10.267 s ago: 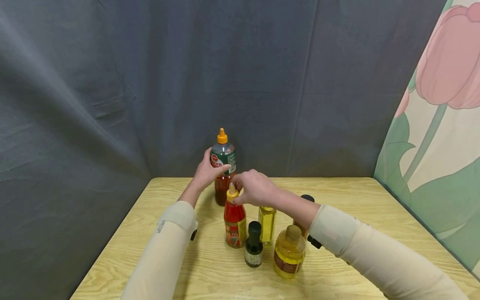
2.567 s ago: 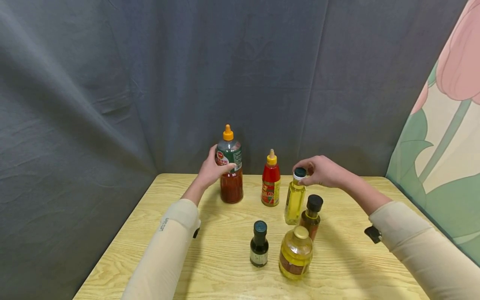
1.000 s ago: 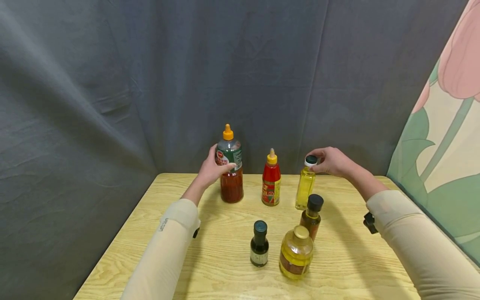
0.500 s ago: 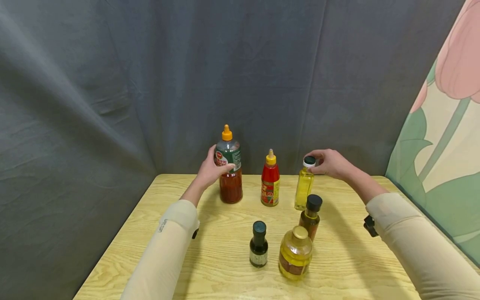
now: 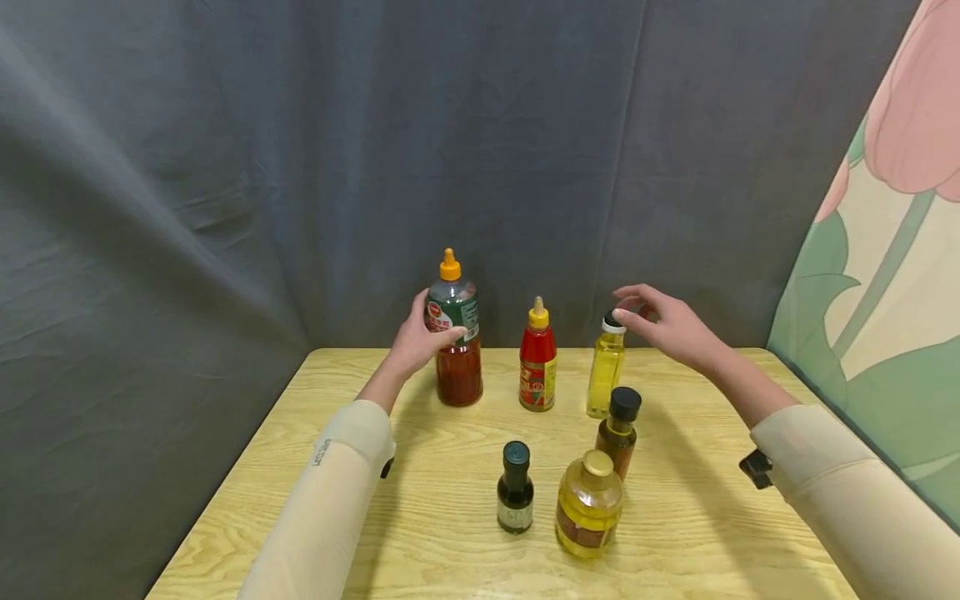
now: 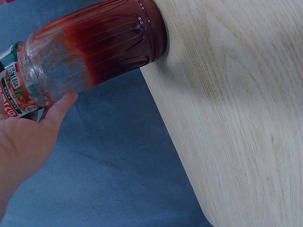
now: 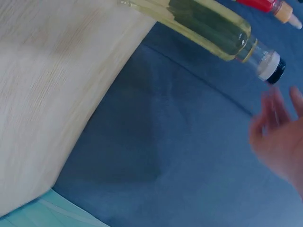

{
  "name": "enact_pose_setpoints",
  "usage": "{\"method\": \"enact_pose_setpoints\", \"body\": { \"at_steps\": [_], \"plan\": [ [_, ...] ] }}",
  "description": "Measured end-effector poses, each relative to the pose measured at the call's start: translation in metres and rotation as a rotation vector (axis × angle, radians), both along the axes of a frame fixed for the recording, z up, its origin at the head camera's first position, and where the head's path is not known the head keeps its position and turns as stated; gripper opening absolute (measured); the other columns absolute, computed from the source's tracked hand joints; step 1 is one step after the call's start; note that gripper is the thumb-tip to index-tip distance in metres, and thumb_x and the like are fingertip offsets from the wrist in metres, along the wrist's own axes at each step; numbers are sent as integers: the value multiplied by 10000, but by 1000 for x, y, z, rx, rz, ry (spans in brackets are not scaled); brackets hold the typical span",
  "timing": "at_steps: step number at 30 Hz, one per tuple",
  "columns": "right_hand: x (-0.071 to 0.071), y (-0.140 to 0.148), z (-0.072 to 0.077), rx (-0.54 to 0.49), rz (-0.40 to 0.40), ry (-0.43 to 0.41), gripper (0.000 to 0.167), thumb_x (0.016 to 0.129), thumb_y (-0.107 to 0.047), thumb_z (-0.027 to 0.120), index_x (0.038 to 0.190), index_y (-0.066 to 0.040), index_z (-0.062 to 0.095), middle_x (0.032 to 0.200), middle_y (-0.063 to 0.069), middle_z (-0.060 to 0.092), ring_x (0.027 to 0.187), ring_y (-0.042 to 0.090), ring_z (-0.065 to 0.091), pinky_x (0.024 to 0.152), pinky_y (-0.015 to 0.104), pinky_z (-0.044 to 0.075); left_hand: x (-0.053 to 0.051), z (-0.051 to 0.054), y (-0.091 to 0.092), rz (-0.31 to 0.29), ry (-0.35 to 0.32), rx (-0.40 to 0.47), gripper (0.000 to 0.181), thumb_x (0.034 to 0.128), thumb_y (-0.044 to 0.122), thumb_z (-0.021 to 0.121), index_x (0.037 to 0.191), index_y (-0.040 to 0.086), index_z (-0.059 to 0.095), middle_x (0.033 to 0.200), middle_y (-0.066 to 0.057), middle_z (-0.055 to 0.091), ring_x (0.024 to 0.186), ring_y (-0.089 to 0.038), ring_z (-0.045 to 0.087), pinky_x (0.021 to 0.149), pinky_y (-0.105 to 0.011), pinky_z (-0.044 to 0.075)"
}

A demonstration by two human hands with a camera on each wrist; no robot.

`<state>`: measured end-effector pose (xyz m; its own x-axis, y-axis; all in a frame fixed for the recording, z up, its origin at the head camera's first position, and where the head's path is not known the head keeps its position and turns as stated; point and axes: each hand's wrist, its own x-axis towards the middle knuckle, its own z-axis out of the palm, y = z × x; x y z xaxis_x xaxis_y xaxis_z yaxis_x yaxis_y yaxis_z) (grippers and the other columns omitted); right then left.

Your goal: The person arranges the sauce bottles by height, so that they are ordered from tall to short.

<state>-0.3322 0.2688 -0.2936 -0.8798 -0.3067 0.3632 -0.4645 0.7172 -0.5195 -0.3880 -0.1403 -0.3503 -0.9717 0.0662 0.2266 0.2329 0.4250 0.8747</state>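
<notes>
My left hand (image 5: 422,337) holds the upper part of a tall ketchup bottle (image 5: 460,375) with an orange cap, standing upright at the back of the table. In the left wrist view the thumb or a finger of that hand (image 6: 28,142) lies along the bottle (image 6: 109,40). At the right, my right hand (image 5: 675,327) is beside the dark cap of a slim yellow oil bottle (image 5: 606,371), its fingers loosely bent. The right wrist view shows this hand (image 7: 281,142) apart from the oil bottle (image 7: 203,23). Between the two bottles stands a small red sauce bottle (image 5: 537,367).
Nearer on the wooden table (image 5: 435,550) stand a small dark bottle (image 5: 515,492), a round yellow oil jar (image 5: 588,512) and a black-capped brown bottle (image 5: 617,442) partly behind the jar. A grey curtain (image 5: 465,150) hangs behind; a tulip-patterned panel (image 5: 885,275) is at the right.
The red sauce bottle, then the slim oil bottle, moved back and right into a row with the ketchup bottle. My right hand has just let go of the oil bottle; the left keeps its hold.
</notes>
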Motion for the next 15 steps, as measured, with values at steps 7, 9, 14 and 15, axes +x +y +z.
{"method": "enact_pose_setpoints", "body": {
  "at_steps": [7,9,14,15],
  "plan": [
    [24,9,2,-114,-70,275,293,1018,-296,627,1245,-113,655,1022,47,576,781,173,447,648,327,334,4,3,2,-13,6,4,988,867,398,813,1604,261,169,1426,-119,507,1297,-309,496,1084,-508,401],
    [31,10,1,-110,-51,270,255,1018,-274,630,1228,-132,664,972,20,565,710,174,426,607,313,328,4,4,1,-16,12,7,983,870,384,814,1603,256,171,1419,-118,509,1291,-308,499,1084,-504,401],
    [50,7,-6,-108,30,212,213,1020,-212,621,1228,-186,660,942,-3,555,689,170,434,593,319,347,1,4,0,-17,9,2,984,870,385,812,1604,258,168,1423,-113,508,1292,-306,498,1086,-506,399],
    [53,6,-8,-111,54,205,217,1019,-193,618,1232,-197,657,946,-7,554,711,164,440,605,320,351,1,3,0,-16,7,1,984,870,389,811,1604,262,167,1424,-113,507,1293,-307,497,1086,-507,399]
  ]
}}
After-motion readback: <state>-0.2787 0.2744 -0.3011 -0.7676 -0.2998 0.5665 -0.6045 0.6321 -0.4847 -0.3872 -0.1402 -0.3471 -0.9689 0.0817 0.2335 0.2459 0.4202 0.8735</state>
